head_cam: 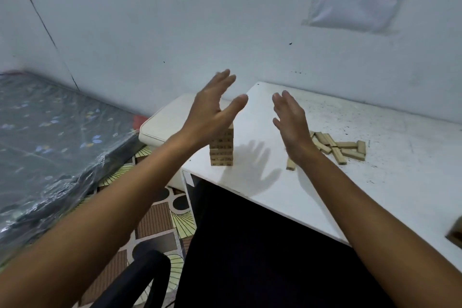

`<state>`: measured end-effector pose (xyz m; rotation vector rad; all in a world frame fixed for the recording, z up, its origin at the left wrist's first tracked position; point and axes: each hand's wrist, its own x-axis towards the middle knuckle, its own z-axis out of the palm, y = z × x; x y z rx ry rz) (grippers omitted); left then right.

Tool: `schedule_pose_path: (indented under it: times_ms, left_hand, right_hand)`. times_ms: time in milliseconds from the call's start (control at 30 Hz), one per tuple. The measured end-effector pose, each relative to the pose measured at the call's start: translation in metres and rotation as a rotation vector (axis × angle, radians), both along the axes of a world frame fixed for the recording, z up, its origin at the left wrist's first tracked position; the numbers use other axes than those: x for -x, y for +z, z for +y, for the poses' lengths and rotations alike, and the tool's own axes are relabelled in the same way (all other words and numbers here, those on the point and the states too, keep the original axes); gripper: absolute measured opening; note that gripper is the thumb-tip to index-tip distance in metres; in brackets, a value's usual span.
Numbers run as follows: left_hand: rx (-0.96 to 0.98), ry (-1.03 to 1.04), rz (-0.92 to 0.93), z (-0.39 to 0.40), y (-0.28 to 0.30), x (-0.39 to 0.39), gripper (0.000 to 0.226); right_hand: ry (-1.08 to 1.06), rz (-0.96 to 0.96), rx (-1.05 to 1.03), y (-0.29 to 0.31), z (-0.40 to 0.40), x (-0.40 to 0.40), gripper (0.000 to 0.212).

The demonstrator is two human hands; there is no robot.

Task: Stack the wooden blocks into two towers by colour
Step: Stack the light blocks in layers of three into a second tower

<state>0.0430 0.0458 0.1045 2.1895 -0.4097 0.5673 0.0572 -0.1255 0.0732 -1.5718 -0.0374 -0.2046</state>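
A tower of pale wooden blocks (pixel 222 149) stands near the left edge of the white table (pixel 375 182); its top is hidden behind my left hand. My left hand (pixel 212 110) is raised above the tower with fingers straight and spread, holding nothing. My right hand (pixel 291 117) is raised to the right of the tower, fingers straight, empty. A loose heap of pale wooden blocks (pixel 342 147) lies on the table behind my right wrist, and a single block (pixel 290 164) lies apart near the wrist.
A white cushioned stool (pixel 162 125) stands left of the table. A mattress wrapped in plastic (pixel 50 145) lies at the far left. A black chair arm (pixel 140 277) is at the bottom. A brown object (pixel 456 234) shows at the right edge.
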Motion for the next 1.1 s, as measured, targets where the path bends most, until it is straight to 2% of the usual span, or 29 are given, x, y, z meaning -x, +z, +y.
schedule_pose_path:
  times_ms: [100, 233, 367, 533, 667, 800, 867, 967, 1100]
  left_hand:
    - [-0.129, -0.092, -0.033, -0.027, 0.001, 0.002, 0.057]
    - [-0.182, -0.269, 0.013, -0.062, -0.017, 0.004, 0.061]
    - [-0.206, -0.384, 0.149, -0.087, -0.045, 0.004, 0.052]
    - [-0.388, -0.411, 0.258, -0.103, -0.087, -0.002, 0.039]
    - [-0.495, -0.405, 0.212, -0.111, -0.107, -0.002, 0.017]
    - [-0.465, -0.422, 0.1, -0.118, -0.117, 0.0, 0.024]
    - [-0.482, -0.432, 0.076, -0.121, -0.121, 0.0, 0.022]
    - [-0.451, -0.431, 0.077, -0.122, -0.126, -0.003, 0.024]
    - [-0.38, -0.446, 0.117, -0.126, -0.12, 0.0, 0.049]
  right_hand:
    - [-0.054, 0.008, 0.06, 0.002, -0.028, 0.002, 0.064]
    - [-0.14, 0.024, 0.179, -0.004, -0.064, 0.015, 0.063]
    - [-0.176, 0.089, 0.354, -0.027, -0.107, 0.031, 0.052]
    - [-0.218, 0.173, 0.632, -0.059, -0.144, 0.048, 0.044]
    - [-0.166, 0.195, 0.678, -0.073, -0.15, 0.053, 0.044]
    - [-0.084, 0.195, 0.964, -0.081, -0.148, 0.05, 0.045]
    - [-0.086, 0.189, 1.03, -0.084, -0.144, 0.052, 0.042]
    - [-0.083, 0.161, 1.016, -0.088, -0.138, 0.062, 0.044]
    - [-0.07, 0.124, 0.757, -0.084, -0.133, 0.078, 0.046]
